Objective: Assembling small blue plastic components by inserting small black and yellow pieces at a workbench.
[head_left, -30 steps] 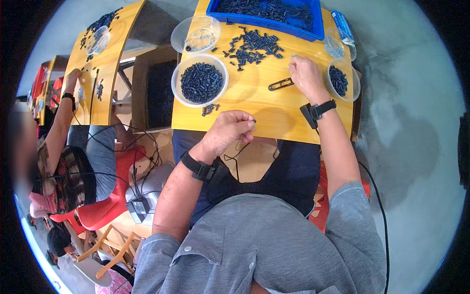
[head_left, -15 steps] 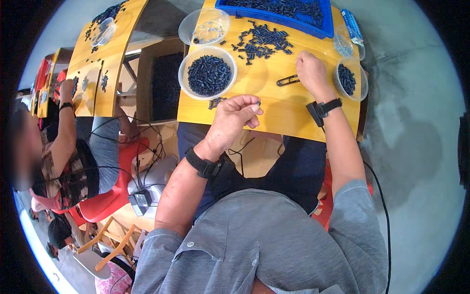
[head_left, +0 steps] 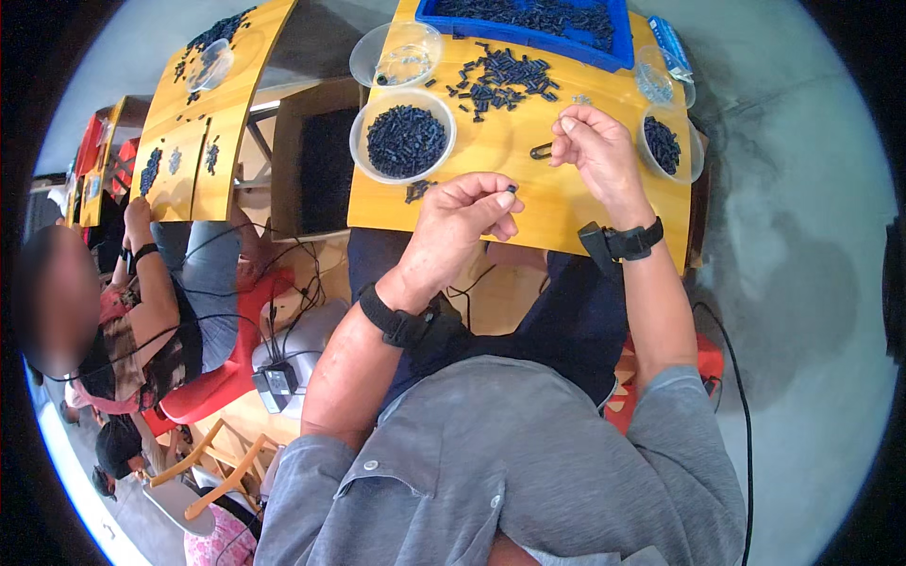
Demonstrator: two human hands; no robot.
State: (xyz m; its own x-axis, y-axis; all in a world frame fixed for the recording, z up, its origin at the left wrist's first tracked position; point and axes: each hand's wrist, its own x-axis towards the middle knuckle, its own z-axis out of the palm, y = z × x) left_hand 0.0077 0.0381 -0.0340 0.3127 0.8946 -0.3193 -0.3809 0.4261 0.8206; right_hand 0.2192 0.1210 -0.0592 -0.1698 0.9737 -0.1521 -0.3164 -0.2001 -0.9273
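Observation:
My left hand (head_left: 462, 219) is over the table's near edge, thumb and forefinger closed on a small black plastic piece (head_left: 511, 189). To its right and a little farther off, my right hand (head_left: 601, 156) is raised with thumb and forefinger pinched together; whatever is between them is too small to make out. A flat black slotted part (head_left: 541, 151) lies on the table beside the right fingers, which partly hide it. Several tiny shiny bits (head_left: 581, 99) lie just beyond that hand. A few black pieces (head_left: 419, 191) lie left of my left hand.
A tub of black pieces (head_left: 408, 141) stands left, with a clear bowl (head_left: 395, 55) behind it. A loose heap (head_left: 505, 78) lies before the blue tray (head_left: 528, 36). At right stand a smaller tub (head_left: 662, 144) and a clear cup (head_left: 653, 83). Another person sits at a table (head_left: 215, 123) on the left.
My right hand has moved left and slightly nearer, now partly covering the slotted part; tiny shiny bits show where it was. My left hand shifted slightly right. The person at left lowered an arm.

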